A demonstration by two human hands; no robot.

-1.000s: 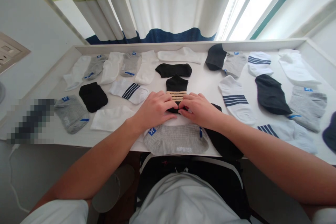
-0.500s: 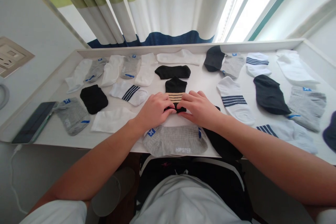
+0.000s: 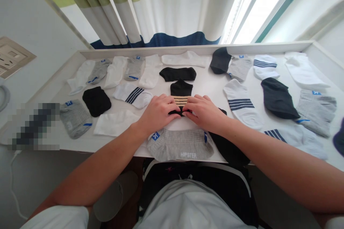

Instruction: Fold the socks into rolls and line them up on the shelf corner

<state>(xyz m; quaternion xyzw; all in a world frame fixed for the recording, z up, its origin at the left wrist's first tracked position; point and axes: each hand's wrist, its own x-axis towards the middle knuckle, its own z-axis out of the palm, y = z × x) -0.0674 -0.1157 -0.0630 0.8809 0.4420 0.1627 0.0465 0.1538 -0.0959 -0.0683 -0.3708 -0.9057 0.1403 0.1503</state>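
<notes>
Black striped sock [image 3: 181, 93] is lying on the table [image 3: 206, 83] just behind the grey sock [image 3: 180, 145] at the front edge, w/ left hand [image 3: 158, 112] & right hand [image 3: 205, 112] both pinching its near end, fingers closed on it, so pairing's prob. only beginning, most other socks [image 3: 278, 97] lying single.

My white table [image 3: 208, 85] carries ankle socks lying flat and loose: a tan-striped black sock [image 3: 181, 91], grey sock [image 3: 73, 118], white sock [image 3: 114, 123], navy-striped sock [image 3: 239, 103] and plain black sock [image 3: 96, 101].
</notes>
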